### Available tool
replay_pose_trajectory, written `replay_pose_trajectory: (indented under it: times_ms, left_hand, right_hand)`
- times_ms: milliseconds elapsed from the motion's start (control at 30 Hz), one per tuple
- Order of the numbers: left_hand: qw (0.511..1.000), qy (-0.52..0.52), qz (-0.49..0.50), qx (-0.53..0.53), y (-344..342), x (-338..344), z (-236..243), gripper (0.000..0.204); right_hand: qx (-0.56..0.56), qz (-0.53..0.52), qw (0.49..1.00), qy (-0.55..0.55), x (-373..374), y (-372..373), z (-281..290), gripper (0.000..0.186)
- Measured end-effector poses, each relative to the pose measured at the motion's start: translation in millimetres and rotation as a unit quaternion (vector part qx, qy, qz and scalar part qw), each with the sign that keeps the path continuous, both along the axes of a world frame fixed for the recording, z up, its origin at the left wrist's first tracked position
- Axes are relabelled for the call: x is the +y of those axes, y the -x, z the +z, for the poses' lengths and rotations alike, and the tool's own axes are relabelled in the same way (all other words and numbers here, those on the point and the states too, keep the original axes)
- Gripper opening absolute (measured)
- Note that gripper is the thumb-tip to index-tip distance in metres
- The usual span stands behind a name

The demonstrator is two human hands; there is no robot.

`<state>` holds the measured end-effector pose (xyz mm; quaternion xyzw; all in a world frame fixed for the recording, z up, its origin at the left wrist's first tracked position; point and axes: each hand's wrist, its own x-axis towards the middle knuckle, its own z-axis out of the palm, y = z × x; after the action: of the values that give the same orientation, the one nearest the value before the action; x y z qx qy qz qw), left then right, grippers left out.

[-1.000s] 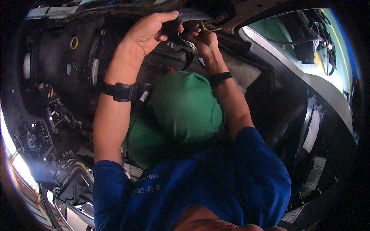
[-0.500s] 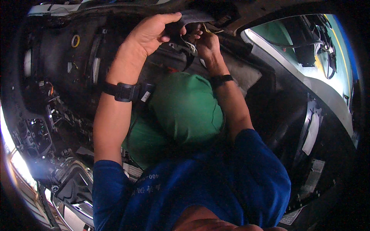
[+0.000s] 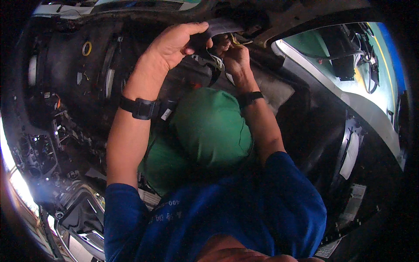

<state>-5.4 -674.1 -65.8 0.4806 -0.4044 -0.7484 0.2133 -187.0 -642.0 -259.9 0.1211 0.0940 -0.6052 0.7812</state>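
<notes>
My left hand (image 3: 174, 43) is closed around the near end of a dark grey trim piece (image 3: 223, 28) at the top of the view, thumb along its upper edge and fingers curled below. Close beside it on the right, my right hand (image 3: 235, 59) has its fingers bent together under the trim piece, among thin wires. A yellow wire (image 3: 236, 41) runs by its fingertips, and a whitish cable (image 3: 216, 60) loops down between the two hands. What the right fingers grip is hidden in shadow.
Around me is a stripped car interior with a dark floor lining (image 3: 65, 61). A yellow tape roll (image 3: 87, 48) lies far left. Exposed wiring and brackets (image 3: 41, 150) line the left side. A pale door sill (image 3: 336, 94) curves along the right. My knee in green cloth (image 3: 211, 126) rises below my hands.
Both hands and the surroundings sit slightly lower in the picture. The whitish cable loop shows more clearly between the hands, and the left hand keeps its grip on the trim piece.
</notes>
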Motion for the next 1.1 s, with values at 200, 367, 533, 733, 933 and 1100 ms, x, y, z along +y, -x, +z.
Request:
replay_pose_trajectory:
  times_ms: [200, 367, 533, 733, 933, 1100]
  left_hand:
    - [1.0, 0.002, -0.015, -0.002, 0.1, -0.2, -2.2, 0.021]
    - [1.0, 0.01, -0.019, 0.011, -0.1, 0.7, -2.8, 0.021]
    - [1.0, 0.014, -0.016, 0.003, 0.5, 1.9, -3.8, 0.021]
    - [1.0, 0.017, -0.019, 0.011, -0.7, 3.2, -5.2, 0.022]
    - [0.998, 0.04, -0.027, -0.032, 3.0, 2.8, -11.2, 0.024]
    - [0.994, 0.064, -0.074, -0.057, -5.3, 5.4, -11.2, 0.027]
  right_hand:
    - [0.022, -0.003, 0.998, -0.06, -1.8, -2.7, -4.4, 0.019]
    - [0.0, 0.018, 0.999, 0.027, 0.9, -0.4, 5.9, 0.02]
    - [0.094, -0.001, 0.993, -0.065, -2.5, -1.3, 4.5, 0.016]
    - [0.106, -0.019, 0.992, -0.061, -3.5, -3.2, 4.8, 0.019]
    - [0.21, -0.02, 0.974, -0.085, -5.9, -6.1, -0.1, 0.016]
    - [0.093, 0.052, 0.994, -0.033, 8.3, 1.8, 20.1, 0.018]
